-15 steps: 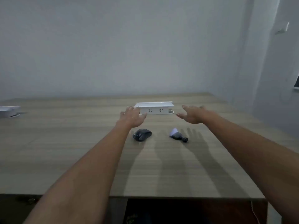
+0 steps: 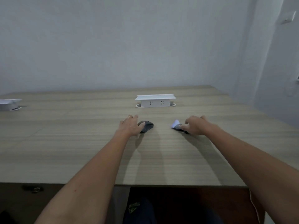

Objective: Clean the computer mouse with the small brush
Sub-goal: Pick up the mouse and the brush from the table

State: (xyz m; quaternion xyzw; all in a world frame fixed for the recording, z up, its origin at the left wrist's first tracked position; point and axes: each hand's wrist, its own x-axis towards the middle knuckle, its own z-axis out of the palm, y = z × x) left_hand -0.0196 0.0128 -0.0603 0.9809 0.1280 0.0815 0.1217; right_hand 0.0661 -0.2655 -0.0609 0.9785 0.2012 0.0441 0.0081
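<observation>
Cleaning has not begun: the left hand point(image 2: 130, 125) curls over the dark mouse point(image 2: 146, 126) on the table point(image 2: 80, 143), the right hand point(image 2: 195, 125) closes loosely on the small brush point(image 2: 176, 126) (white bristles leftward), neither lifted; all brushing remains

Likely office: wood-grain desk point(image 2: 80, 151), pop-up socket box point(image 2: 155, 101).

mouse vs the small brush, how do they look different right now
The mouse is dark all over, a low rounded body; the small brush has a dark handle with a pale tuft at one end. The mouse sits under the left hand, the brush under the right hand, with its handle mostly hidden. Both lie on the wooden table, short of the white socket box.
</observation>
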